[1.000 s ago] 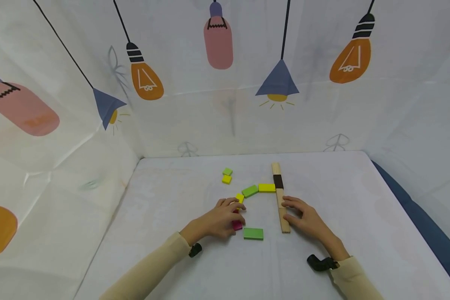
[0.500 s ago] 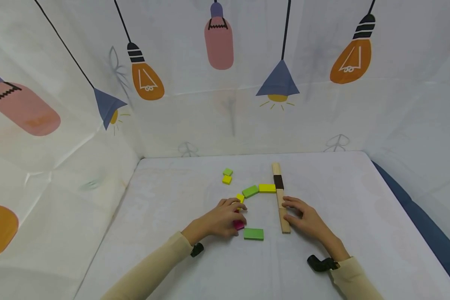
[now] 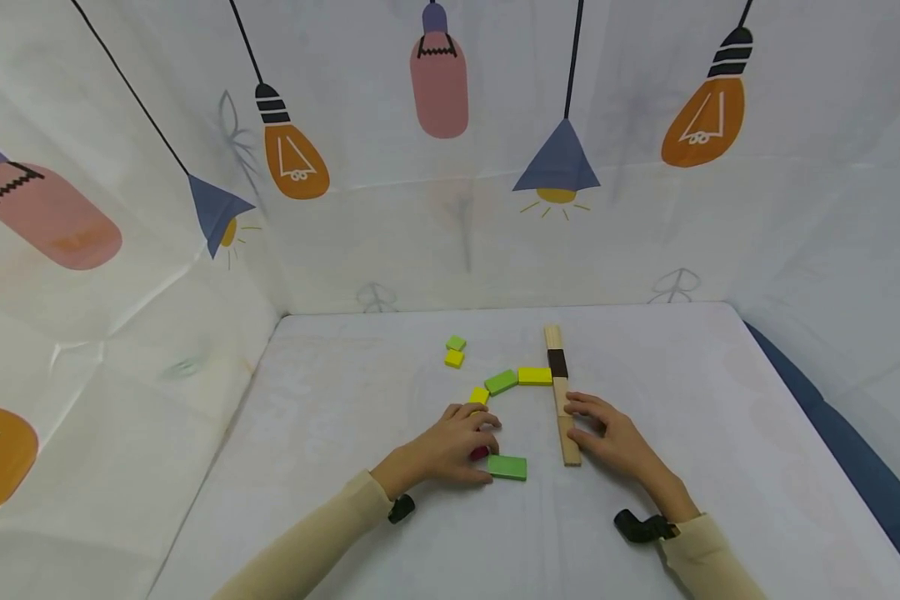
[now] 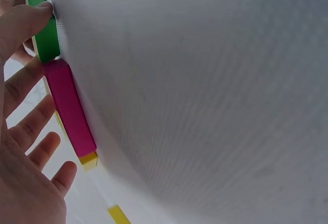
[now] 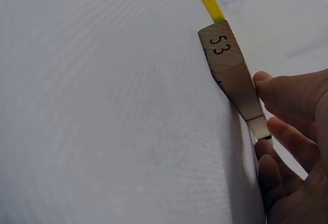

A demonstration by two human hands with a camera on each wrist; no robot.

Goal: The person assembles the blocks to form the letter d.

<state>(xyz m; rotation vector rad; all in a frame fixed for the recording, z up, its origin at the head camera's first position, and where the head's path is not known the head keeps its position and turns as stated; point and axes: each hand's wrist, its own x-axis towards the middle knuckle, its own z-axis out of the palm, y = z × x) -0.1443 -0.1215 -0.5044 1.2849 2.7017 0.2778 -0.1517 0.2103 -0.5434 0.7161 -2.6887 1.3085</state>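
My left hand [image 3: 450, 446] has its thumb and index finger on either side of the left end of a green block [image 3: 507, 467], pinching it. In the left wrist view the thumb lies over the green block [image 4: 47, 42]. A magenta block [image 4: 69, 106] stands against it, beneath the other outstretched fingers, mostly hidden in the head view. My right hand [image 3: 611, 437] rests with relaxed fingertips along the right side of a straight row of wooden blocks [image 3: 563, 400]. The right wrist view shows the near wooden block [image 5: 223, 47] marked 53, thumb touching its side.
Beyond my left hand, a yellow block [image 3: 479, 395], a slanted green block [image 3: 501, 382] and a yellow block [image 3: 534, 377] curve round to the row. That row includes a dark brown block [image 3: 557, 363]. Small green [image 3: 456, 342] and yellow blocks [image 3: 454, 358] lie farther back on the table [image 3: 345, 375].
My left hand has shifted slightly right and nearer, from the magenta block to the left end of the green block. My right hand keeps its place beside the wooden row.
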